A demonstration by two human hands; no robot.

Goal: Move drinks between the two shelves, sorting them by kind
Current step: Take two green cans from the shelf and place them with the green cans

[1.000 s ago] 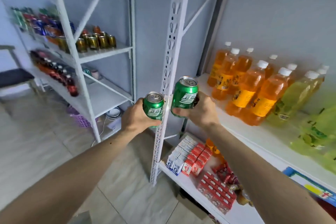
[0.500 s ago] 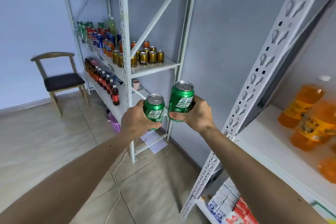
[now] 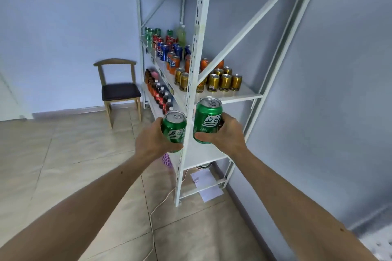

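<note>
My left hand (image 3: 151, 140) grips a green can (image 3: 174, 128), upright, at chest height. My right hand (image 3: 226, 133) grips a second green can (image 3: 207, 119), held a little higher. Both cans hang in front of the near post of the white metal shelf (image 3: 239, 96). On its middle board stand gold cans (image 3: 220, 80) nearest me, then orange cans (image 3: 172, 63), blue cans (image 3: 163, 52), red cans and green cans (image 3: 151, 33) at the far end. Dark cola bottles (image 3: 162, 96) line the board below.
A wooden chair (image 3: 117, 91) stands against the blue wall left of the shelf. A purple basket (image 3: 167, 160), a white paper (image 3: 206, 184) and a thin cable (image 3: 158, 207) lie on the tiled floor by the shelf's foot. The wall runs close on the right.
The view has swung left, away from the shelf with the orange bottles, which is gone from sight. The can shelf is now nearer and centred. Both hands still hold their cans.
</note>
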